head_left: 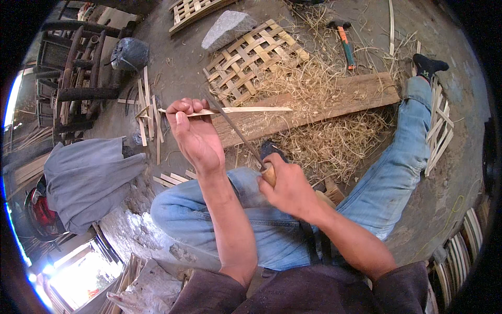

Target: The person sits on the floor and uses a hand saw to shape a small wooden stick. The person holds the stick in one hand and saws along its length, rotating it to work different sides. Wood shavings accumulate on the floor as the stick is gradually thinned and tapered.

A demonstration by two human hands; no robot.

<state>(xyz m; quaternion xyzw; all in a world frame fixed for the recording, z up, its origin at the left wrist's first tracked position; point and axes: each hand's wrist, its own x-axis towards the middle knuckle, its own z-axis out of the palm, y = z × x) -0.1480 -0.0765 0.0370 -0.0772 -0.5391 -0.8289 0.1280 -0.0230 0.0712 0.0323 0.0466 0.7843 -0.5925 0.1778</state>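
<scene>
My left hand (196,131), palm turned up, is closed round a thin pale bamboo strip (256,109) that points to the right. In my right hand (290,186) is the wooden handle of a long narrow knife (238,131). Its blade slants up and to the left and crosses the strip just right of my left fingers. Whether blade and strip touch, I cannot tell. Below both hands lies a wooden plank (366,91), partly covered by curly shavings (334,144).
Beyond the plank are a woven bamboo panel (251,57), a grey stone (228,30) and a hammer (345,48). Loose strips (149,112) lie at left, near a dark wooden rack (78,78) and a grey cloth (94,180). More strips (440,125) lie beside my outstretched foot (429,66).
</scene>
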